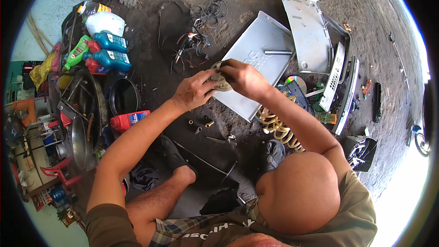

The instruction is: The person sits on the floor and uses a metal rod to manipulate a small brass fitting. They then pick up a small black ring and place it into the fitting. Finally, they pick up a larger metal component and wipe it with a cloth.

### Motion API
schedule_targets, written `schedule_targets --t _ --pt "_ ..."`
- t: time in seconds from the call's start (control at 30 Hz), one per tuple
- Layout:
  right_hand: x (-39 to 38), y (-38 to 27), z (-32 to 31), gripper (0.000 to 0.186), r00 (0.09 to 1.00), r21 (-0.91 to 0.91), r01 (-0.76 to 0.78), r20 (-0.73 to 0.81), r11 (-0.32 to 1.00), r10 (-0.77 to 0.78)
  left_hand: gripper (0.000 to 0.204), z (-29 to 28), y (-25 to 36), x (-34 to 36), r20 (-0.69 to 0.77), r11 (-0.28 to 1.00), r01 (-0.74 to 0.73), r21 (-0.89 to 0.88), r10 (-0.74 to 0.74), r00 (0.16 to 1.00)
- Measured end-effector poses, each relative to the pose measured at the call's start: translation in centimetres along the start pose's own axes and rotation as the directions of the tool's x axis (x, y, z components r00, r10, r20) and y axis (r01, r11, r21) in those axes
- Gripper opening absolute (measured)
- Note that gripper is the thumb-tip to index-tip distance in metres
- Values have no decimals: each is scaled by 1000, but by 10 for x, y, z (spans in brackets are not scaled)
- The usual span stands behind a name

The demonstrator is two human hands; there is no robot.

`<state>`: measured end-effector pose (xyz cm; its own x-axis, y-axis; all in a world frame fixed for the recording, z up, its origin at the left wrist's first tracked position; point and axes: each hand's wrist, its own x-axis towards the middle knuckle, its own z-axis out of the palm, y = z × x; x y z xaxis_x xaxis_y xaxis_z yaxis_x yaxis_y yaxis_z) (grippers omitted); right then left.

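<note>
My left hand (194, 90) is closed on the edge of a round, flattish grey-tan part (223, 83), held up in front of me. From the other side, my right hand (247, 80) is bent over the top of that part, its fingers pinched together against it. Whether a small dark thing sits between those fingertips is hidden. Below the hands, small brass-coloured fittings (209, 124) and a pair of pliers (218, 140) lie on the dark ground. A large silver metal panel (249, 71) lies flat behind the hands.
Oil bottles (112, 59) and a black bucket (124, 96) crowd the left. Wires (187, 45) lie ahead. To the right are a coiled yellow hose (279, 126), another metal panel (307, 34) and a box of tools (361, 152). A long T-shaped rod (206, 160) lies between my feet.
</note>
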<state>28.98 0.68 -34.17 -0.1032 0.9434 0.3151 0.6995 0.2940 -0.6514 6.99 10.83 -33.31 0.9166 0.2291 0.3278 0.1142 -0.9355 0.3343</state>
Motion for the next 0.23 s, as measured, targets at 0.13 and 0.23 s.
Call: schedule_targets --t 0.13,0.23 --pt "-1 14 -28 29 973 100 -57 -216 993 78 31 1 -6 -8 88 1000 21 -17 -19 996" --pt "-7 76 -33 25 937 -10 -273 -231 962 263 43 4 -12 -9 176 996 74 -55 -64 982"
